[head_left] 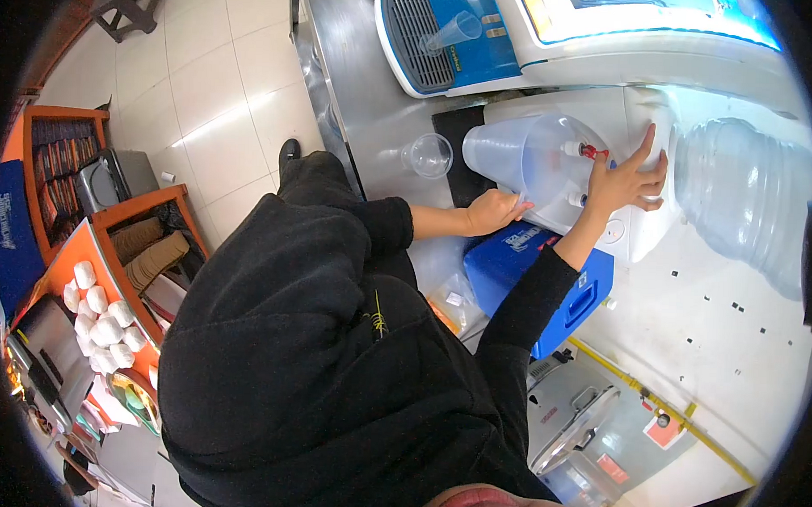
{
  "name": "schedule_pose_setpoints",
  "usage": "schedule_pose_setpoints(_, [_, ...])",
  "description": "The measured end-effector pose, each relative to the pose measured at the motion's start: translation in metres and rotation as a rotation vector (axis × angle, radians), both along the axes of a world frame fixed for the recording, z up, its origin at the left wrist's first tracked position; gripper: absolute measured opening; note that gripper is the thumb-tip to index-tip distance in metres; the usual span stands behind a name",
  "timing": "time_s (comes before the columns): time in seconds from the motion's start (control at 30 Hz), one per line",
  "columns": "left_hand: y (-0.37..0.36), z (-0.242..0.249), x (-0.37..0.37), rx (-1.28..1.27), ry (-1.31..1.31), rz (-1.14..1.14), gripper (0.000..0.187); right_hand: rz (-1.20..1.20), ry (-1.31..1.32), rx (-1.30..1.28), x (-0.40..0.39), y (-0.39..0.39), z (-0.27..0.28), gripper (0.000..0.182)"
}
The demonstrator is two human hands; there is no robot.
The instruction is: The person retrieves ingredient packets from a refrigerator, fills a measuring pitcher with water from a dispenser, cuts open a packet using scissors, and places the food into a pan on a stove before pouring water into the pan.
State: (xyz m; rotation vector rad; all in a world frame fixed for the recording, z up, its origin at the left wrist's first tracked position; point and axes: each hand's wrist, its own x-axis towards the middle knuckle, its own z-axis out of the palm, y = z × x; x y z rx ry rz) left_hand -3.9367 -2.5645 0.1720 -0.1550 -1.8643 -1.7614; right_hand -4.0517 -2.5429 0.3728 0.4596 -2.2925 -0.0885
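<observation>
A clear plastic pitcher (517, 155) stands with its mouth beneath the taps of a white water dispenser (633, 235). My left hand (497, 210) is closed on the pitcher's side, where its handle appears to be. With spread fingers, my right hand (625, 181) reaches over the dispenser front, the thumb at the red tap (592, 152). A second tap (577, 200) is partly hidden by my right wrist. Beside the pitcher is a clear plastic cup (427, 156).
A large water bottle (739, 194) sits on the dispenser. Beside it, a blue-and-white machine (449, 40) holds another clear cup (454, 32). On the other side are a blue box (548, 276) and a big metal pot (579, 429). White wrapped bundles (104, 328) lie on an orange table behind.
</observation>
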Motion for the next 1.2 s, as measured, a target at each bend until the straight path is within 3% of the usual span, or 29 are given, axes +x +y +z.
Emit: schedule_pose_setpoints(1.2, [0.0009,-0.0018,-0.0006,-0.011,-0.024,-0.020,0.029,0.007,0.014,-0.016,-0.0021,0.0008,-0.0014,0.091])
